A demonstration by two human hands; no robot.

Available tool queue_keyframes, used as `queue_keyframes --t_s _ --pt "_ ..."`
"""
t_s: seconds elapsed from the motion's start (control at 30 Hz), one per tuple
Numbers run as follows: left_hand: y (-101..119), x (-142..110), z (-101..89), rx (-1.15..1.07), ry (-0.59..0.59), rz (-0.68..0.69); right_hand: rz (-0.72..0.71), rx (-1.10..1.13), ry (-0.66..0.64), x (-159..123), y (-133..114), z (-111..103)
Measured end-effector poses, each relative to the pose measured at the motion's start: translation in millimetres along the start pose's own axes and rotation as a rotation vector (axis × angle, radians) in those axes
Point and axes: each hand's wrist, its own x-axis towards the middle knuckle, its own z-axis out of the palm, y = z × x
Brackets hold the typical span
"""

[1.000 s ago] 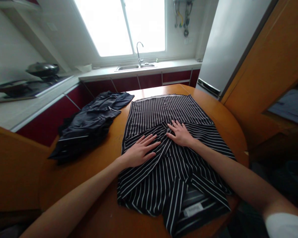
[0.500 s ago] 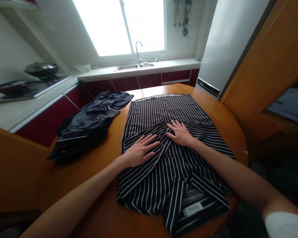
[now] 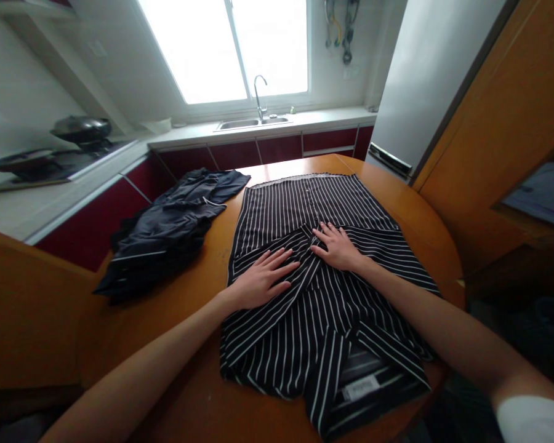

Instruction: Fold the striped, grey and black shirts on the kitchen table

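Shirt of black cloth with narrow white stripes (image 3: 281, 212): laid out on a round, orange-brown wooden table (image 3: 434, 240), front side up; far hem toward the bright two-pane window (image 3: 277, 49), striped fold-down collar (image 3: 325, 381) at the near end, white rectangular label (image 3: 361, 387) showing inside the neck

Long striped sleeves (image 3: 258, 326): folded inward across the front, meeting or nearly meeting at the button line; exact overlap hidden under the fingers

Left hand (image 3: 261, 283): palm down, fingers spread, laid over the folded sleeve on that side; nothing pinched

Right hand (image 3: 337, 248): palm down, fingers slightly parted, thumb set apart, tips beside the middle of the shirt front; no pinch visible, pressure impossible to tell

Change over the last second: next to none; both hands on the same spots, cloth unshifted, only a slight sway of the view

Meaning, as a judgement: a hold or light press on sleeves already brought across, rather than a fold in motion

Also on the table, to the left, apart from the shirt: loose heap of dark navy and black garments with thin white trim (image 3: 166, 227)

Beyond: glossy dark red cabinet fronts (image 3: 279, 149); tall silver-grey refrigerator (image 3: 410, 80)
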Motion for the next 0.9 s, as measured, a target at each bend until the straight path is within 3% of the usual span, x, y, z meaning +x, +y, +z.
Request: queue_keyframes --t_s 0.9 --pt "-0.9 0.1 1.3 0.019 -0.020 0.004 0.001 0.001 0.000 1.4 2.0 2.3"
